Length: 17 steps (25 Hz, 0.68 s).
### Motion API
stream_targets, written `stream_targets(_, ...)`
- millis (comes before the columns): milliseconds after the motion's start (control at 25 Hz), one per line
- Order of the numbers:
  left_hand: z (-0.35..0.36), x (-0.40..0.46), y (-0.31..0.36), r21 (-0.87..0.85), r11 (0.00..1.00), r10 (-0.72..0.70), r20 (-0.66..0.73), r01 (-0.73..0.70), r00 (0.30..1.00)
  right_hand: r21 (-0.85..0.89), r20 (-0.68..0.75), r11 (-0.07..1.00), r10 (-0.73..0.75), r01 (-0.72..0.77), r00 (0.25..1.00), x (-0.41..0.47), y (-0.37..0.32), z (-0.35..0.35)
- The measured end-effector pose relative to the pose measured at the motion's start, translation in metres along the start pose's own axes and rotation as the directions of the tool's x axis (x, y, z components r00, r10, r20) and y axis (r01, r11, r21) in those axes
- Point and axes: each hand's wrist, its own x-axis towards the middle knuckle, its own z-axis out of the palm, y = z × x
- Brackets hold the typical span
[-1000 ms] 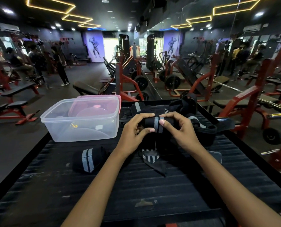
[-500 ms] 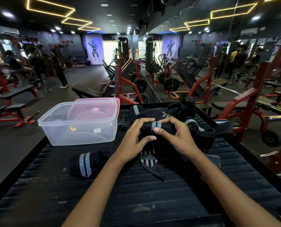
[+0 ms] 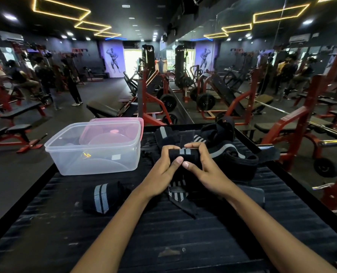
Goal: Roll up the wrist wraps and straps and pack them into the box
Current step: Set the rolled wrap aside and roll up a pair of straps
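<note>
Fingers of both hands are curling around a black elastic wrist wrap with grey stripes (image 3: 184, 154), the left hand (image 3: 163, 170) and right hand (image 3: 207, 172) gripping its rolled part with thumbs meeting in front while its loose tail is hanging down to the black ribbed worktop (image 3: 163, 233). Behind it, near the far edge, a pile of black straps and wraps (image 3: 228, 152) is lying, and a finished rolled black wrap with grey stripes (image 3: 102, 198) is resting toward the left edge. Standing at the far left corner is a clear plastic box (image 3: 93, 152) with a pink lid (image 3: 112, 131) propped behind it; a small label on the box is showing no writing I can read.
</note>
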Motion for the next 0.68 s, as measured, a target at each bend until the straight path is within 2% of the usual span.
stream_targets(160, -0.003, 0.001, 0.001, 0.005, 1.000, -0.018, 0.010, 0.018, 1.000, 0.033, 0.011, 0.999, 0.018, -0.018, 1.000, 0.002, -0.003, -0.004)
stream_targets(400, -0.008, 0.005, -0.001, 0.023, 0.994, 0.108, -0.062, -0.107, 0.992, 0.079, -0.215, 0.996, 0.067, -0.051, 0.974, 0.003, -0.005, -0.006)
stream_targets(480, -0.008, 0.005, -0.001, 0.029, 0.993, 0.113, -0.102, -0.111, 0.988, 0.086, -0.196, 0.994, 0.087, -0.071, 0.977, 0.003, -0.005, -0.007)
stream_targets(680, -0.007, 0.003, 0.000, 0.076, 0.996, 0.062, -0.100, -0.055, 0.993, 0.013, -0.039, 1.000, -0.005, 0.005, 0.999, 0.004, -0.004, -0.016)
